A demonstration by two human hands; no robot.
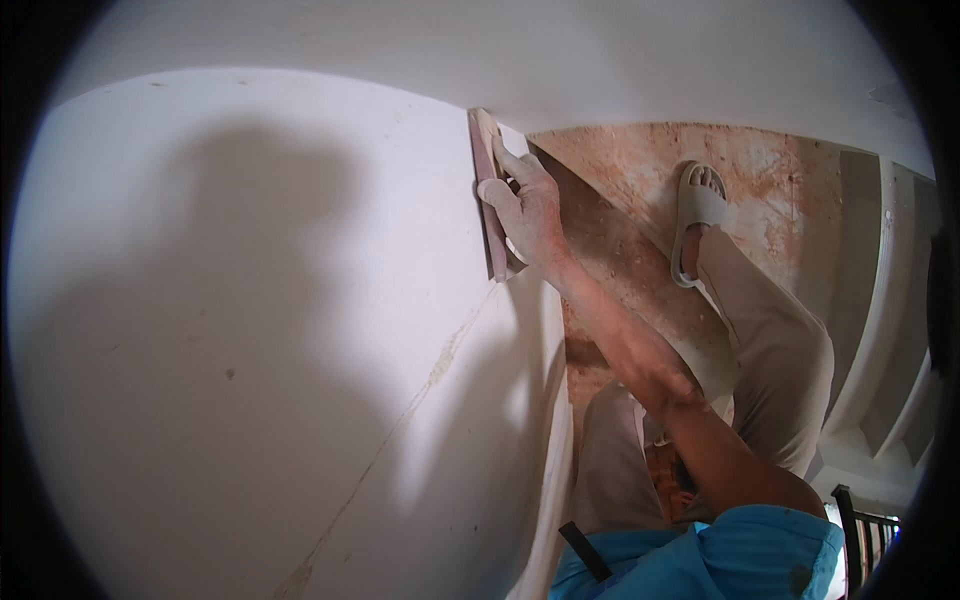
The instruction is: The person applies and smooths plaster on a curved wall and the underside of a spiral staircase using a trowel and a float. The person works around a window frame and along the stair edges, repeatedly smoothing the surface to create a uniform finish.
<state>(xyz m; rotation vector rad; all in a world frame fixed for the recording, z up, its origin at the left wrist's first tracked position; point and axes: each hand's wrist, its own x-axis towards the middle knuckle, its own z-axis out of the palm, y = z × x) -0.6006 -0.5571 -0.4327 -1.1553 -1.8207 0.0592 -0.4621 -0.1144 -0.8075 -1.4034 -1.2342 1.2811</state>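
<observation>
My right hand [537, 215], dusted pale, is closed around a long, narrow sanding block [480, 148]. The thumb lies over the near side of the block, and the fingers reach along its far side. The block's pinkish-brown face is turned toward the white wall surface [400, 180] and lies against it or very close, near the corner with another pale surface. A thin beige filled crack [440, 365] runs from the block's lower end down to the left. My left hand is outside the picture.
A broad shadow darkens the wall's left side. To the right, a reddish, dusty floor [770, 200] lies under my sandalled foot [703, 205] and bent legs. Pale steps or ledges [865, 310] stand at the far right, with a dark railing [850, 535] at the lower right.
</observation>
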